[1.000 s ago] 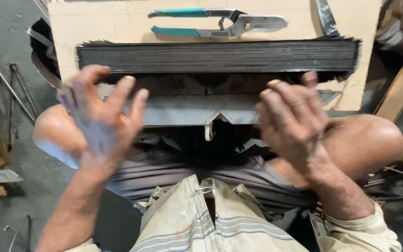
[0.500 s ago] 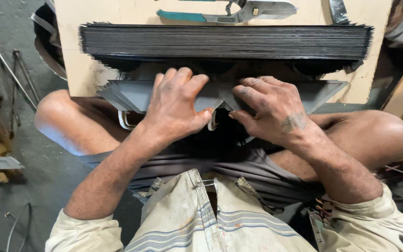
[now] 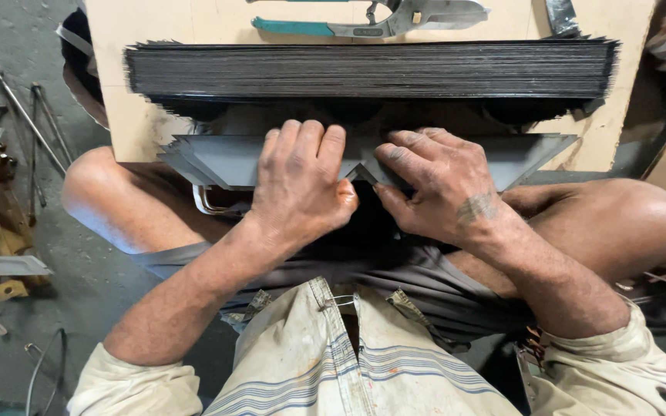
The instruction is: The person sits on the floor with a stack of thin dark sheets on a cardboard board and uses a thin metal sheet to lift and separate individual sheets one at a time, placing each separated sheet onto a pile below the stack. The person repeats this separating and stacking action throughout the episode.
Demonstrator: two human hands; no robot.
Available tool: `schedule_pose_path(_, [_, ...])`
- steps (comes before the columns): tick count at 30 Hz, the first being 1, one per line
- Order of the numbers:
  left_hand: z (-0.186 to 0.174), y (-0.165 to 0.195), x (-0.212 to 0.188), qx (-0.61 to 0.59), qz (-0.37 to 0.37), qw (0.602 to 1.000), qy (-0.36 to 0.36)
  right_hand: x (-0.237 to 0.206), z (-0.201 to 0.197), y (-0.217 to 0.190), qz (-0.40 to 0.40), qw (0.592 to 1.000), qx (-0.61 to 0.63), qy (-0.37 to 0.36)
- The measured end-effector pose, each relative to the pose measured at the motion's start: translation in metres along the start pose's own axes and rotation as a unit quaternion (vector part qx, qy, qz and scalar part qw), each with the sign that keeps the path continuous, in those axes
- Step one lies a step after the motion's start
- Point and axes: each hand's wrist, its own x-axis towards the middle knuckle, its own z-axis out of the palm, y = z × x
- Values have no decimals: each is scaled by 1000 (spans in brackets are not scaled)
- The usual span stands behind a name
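Notched metal sheets (image 3: 225,159): one small fanned stack.
You're pressing both hands flat on it, left hand (image 3: 300,187) and right hand (image 3: 438,187), fingers extended, gripping nothing.

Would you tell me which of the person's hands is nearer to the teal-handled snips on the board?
Left, narrowly. The left hand lies on the grey metal sheets almost straight below the snips; the right hand rests on the same sheets, further to the right.

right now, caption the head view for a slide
Both hands, left hand and right hand, press on notched grey metal sheets.
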Motion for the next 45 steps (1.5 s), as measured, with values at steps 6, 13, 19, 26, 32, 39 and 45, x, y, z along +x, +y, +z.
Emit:
schedule_pose_path(6, [-6,-8,6,25,80,996,9,4,-8,0,-2,1000,22,12])
schedule_pose_path(13, [-27,-13,-14,7,167,973,159,-18,-48,2,-100,988,-101,55])
schedule_pose_path(19, [-13,-40,-14,21,173,965,194,-64,-93,27,112,967,-112,200])
schedule_pose_path(26, [5,-14,16,23,150,969,196,-105,-36,38,157,923,24,352])
schedule_pose_path(32, [26,52,73,-28,284,953,99,-94,-19,54,130,901,50,412])
schedule_pose_path(39, [21,52,99,-60,306,944,104,-77,-8,78,236,848,144,452])
schedule_pose_path(45, [31,57,88,-91,290,949,83,-78,7,83,295,828,135,458])
